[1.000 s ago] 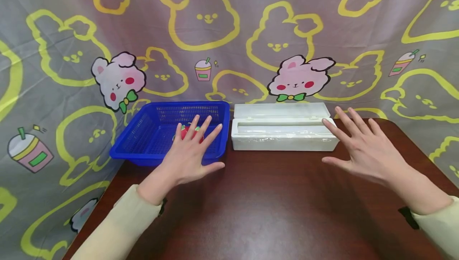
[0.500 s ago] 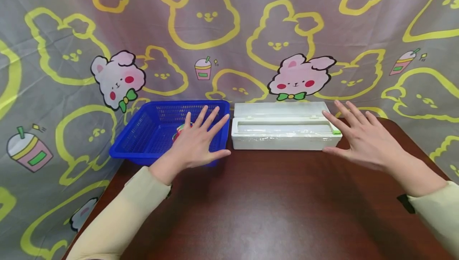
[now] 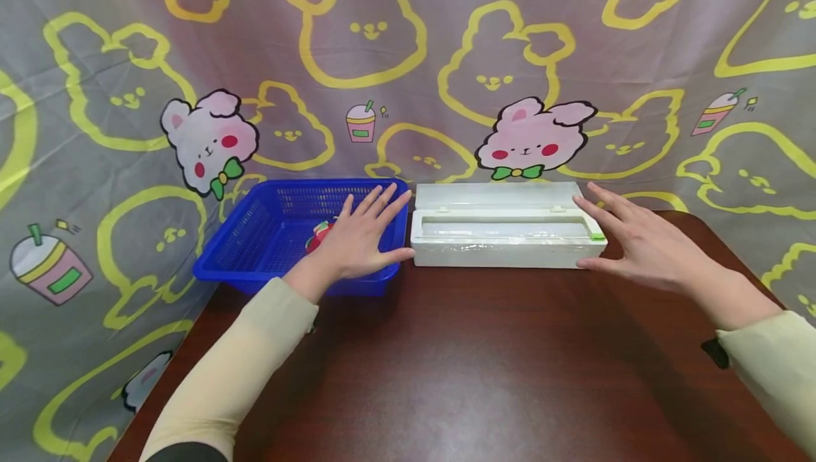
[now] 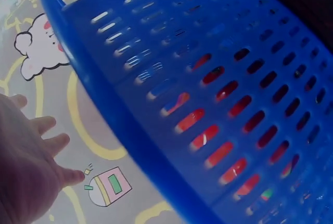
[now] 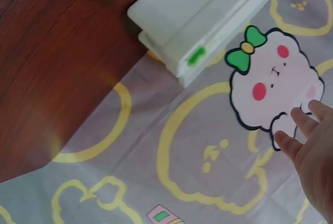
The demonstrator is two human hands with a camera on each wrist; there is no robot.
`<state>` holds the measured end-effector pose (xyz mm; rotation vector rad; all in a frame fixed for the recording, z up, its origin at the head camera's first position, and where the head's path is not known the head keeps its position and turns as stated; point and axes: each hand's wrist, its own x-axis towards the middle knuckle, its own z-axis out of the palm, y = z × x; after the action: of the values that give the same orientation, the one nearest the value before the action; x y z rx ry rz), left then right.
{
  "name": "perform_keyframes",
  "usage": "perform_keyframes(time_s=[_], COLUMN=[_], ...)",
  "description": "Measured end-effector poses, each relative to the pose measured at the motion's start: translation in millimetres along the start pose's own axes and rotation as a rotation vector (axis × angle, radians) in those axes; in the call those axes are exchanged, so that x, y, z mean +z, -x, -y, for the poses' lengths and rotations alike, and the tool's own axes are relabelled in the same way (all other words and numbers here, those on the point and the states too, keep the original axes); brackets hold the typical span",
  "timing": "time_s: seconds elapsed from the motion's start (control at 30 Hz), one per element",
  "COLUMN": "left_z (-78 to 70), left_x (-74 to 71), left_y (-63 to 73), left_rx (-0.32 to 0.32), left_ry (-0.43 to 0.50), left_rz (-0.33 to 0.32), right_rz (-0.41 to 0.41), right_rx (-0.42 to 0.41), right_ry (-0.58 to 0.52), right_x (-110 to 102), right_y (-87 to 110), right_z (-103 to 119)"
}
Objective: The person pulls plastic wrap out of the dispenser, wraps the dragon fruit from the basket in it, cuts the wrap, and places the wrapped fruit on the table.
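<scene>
A white cling film dispenser (image 3: 497, 256) stands at the table's back with its lid (image 3: 497, 196) raised. Clear film lies along its slot, and a green slider (image 3: 597, 237) sits at its right end. My left hand (image 3: 363, 241) is spread over the right side of a blue plastic basket (image 3: 232, 279), thumb tip close to the dispenser's left end. At the other end, my right hand (image 3: 650, 246) is spread, fingertips right beside the green slider. Both hands hold nothing. Red items (image 3: 319, 235) with green bits lie in the basket, partly hidden by the left hand.
Close behind the basket and dispenser hangs a grey curtain (image 3: 433, 58) printed with cartoon rabbits. The brown wooden table (image 3: 484, 363) stretches out in front. In the left wrist view the basket's slotted wall (image 4: 156, 73) fills much of the frame.
My left hand has moved right and forward, from over the basket's middle towards the dispenser. The right hand has shifted slightly forward and turned, and the green slider now shows.
</scene>
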<state>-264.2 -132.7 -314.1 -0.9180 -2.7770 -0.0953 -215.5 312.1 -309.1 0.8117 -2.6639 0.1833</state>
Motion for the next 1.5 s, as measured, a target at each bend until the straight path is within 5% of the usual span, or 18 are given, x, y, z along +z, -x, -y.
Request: perform_keyframes(time_s=[0.43,0.77,1.0,1.5], left_z=[-1.6,-9.7,-18.0,-17.6], left_x=[5.9,20.0,26.9,50.3], left_y=[-22.9,-46.4,-58.2,-75.8], left_rx=[0.073,0.101,0.113,0.139], left_ry=[0.215,0.36,0.337,0.302], left_rz=[0.097,0.111,0.132,0.158], right_rz=[0.0,0.021,0.048,-0.044], right_rx=[0.074,0.141,0.205,0.179], right_ry=[-0.066,-0.148,-0.193,-0.219], right_x=[16.0,38.5,54.5,72.0], right_y=[-2.6,0.2,4.0,5.8], right_z=[-17.6,-27.8,-33.6,-41.2])
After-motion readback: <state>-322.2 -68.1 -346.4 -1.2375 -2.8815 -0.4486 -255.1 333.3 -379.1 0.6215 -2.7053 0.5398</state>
